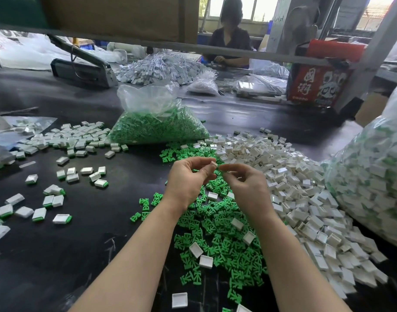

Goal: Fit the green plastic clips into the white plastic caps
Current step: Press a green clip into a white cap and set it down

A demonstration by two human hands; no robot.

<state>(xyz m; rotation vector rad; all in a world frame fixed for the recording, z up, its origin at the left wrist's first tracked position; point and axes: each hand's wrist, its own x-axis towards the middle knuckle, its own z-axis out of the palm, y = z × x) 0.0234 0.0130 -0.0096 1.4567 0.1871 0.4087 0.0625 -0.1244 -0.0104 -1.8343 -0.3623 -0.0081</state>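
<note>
Right now the left hand [188,176] pinches a white cap [213,164]; the right hand [244,181] pinches something unclear, presumably a clip. Square them before pressing.

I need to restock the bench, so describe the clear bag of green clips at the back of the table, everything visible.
The clear bag of green clips is thin, crinkled, see-through plastic, bulging with small bright green plastic pieces. Its mouth is open and stands up loosely at the top, catching light. It sits slumped on the dark table, beyond both hands and touched by neither. Loose green clips and white caps lie against its front right edge; a scatter of assembled white-and-green pieces reaches its left side.
</note>
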